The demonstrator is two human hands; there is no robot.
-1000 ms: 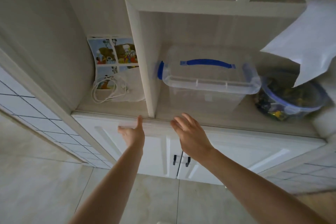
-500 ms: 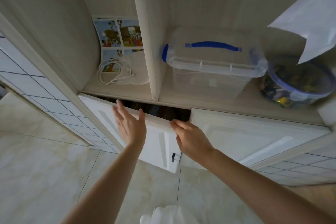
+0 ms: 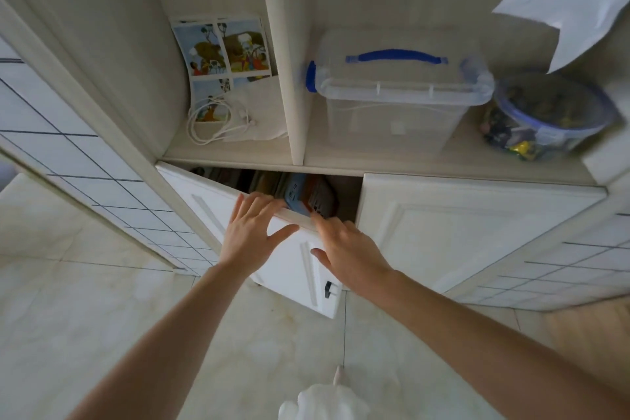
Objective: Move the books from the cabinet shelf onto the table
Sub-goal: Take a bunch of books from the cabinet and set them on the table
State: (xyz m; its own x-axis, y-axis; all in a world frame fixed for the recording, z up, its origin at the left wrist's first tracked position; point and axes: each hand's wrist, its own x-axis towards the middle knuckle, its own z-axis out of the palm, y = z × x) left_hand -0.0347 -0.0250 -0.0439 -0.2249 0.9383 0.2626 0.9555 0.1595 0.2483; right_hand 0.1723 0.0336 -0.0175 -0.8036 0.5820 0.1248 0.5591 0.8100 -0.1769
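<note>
Both hands are reaching over the half-open door [image 3: 272, 259] of the cabinet. The left hand [image 3: 250, 232] is lying flat and wide on its top edge, probably to steady it. The right hand [image 3: 347, 249], fingers straight, is touching the books [image 3: 306, 196] behind the door.

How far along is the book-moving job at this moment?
Barely started. Done: the left cabinet door is swung partly open, showing the books inside. In hand: left hand and right hand reach over the door's top edge. Left: no book is out, and no table shows.
</note>
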